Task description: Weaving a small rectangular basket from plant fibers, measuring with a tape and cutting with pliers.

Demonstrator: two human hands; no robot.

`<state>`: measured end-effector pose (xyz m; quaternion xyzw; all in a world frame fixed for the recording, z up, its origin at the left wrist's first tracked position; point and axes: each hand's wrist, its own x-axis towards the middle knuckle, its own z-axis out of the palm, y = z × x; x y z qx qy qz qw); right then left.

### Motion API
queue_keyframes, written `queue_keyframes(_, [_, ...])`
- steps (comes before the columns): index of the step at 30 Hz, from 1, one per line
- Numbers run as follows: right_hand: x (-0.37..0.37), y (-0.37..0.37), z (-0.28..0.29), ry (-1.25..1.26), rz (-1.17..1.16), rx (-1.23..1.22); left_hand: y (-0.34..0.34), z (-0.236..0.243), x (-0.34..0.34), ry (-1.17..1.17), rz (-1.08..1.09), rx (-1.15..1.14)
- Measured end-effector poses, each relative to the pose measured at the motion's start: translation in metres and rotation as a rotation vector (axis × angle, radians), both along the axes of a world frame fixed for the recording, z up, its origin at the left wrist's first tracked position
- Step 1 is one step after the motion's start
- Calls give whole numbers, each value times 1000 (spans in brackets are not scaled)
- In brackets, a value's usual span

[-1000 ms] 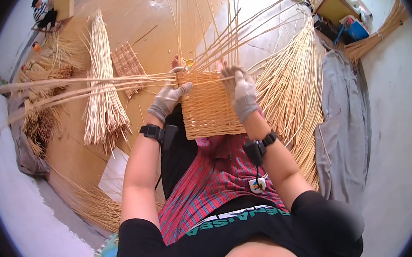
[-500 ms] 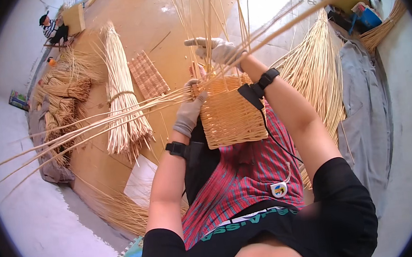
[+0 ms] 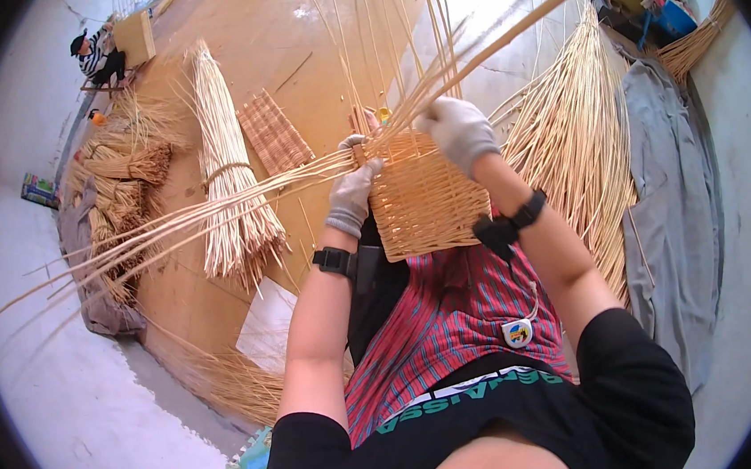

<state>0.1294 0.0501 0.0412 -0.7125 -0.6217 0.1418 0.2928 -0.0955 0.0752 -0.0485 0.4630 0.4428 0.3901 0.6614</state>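
1. So the wicker piece is front and centre, just past the lap, its lower edge against the red striped cloth.
2. Left hand, gloved, has its upper left corner: thumb on the front, fingers wrapped round behind, so yeah, gripping it.
3. Right hand, also gloved, is at the upper right of the weave. Fingers look curled, but I honestly can't tell if they've got a strand pinched.
4. Loose strands shoot off left from beside the left hand, and thin upright canes stick up past the top edge. One thick-looking cane runs off to the upper right, kinda blurry.
5. On the floor to the left there's a tied cane bundle with a woven panel right beside it.
6. Over on the right, a big fanned bundle lies next to some grey cloth.
7. Far upper left, another person in a striped top is sitting.
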Motion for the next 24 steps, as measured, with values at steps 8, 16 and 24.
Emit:
queue_keyframes(8, [3, -56, -25, 774, -78, -172, -41, -23, -2, -41, 157, 300])
queue_keyframes(16, [-31, -16, -15, 788, -158, 21, -100, -34, 13, 100, 409, 326])
queue_keyframes(24, [-1, -89, -49, 1109, -171, -80, -85, 6, -7, 787, 197, 535])
